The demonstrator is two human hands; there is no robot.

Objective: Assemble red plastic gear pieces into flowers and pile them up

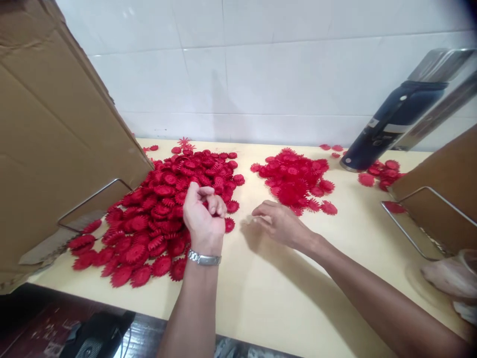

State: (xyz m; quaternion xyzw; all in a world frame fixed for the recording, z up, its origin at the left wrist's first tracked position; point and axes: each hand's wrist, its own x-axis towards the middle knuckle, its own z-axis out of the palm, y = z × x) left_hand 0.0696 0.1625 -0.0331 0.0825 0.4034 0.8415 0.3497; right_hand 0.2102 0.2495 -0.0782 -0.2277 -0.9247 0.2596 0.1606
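Note:
My left hand (204, 216), with a metal-band watch (204, 258) on its wrist, is over the right side of a large heap of red fringed discs (160, 209). Its palm is turned up and its fingers are curled in; whether a piece sits at the fingertips is hidden. My right hand (279, 223) hovers low above the pale table (253, 288), its thumb and fingers brought together. Something small and pale may be at their tips, too blurred to name. Just beyond that hand lies a smaller, brighter heap of red fringed pieces (294, 179).
Cardboard (67, 124) with a wire stand (93, 196) rises at left; another cardboard piece (443, 184) and wire stand (406, 233) stand at right. A dark blue bottle (391, 124) is near the tiled wall (298, 74). A clear container (450, 273) is at the right edge.

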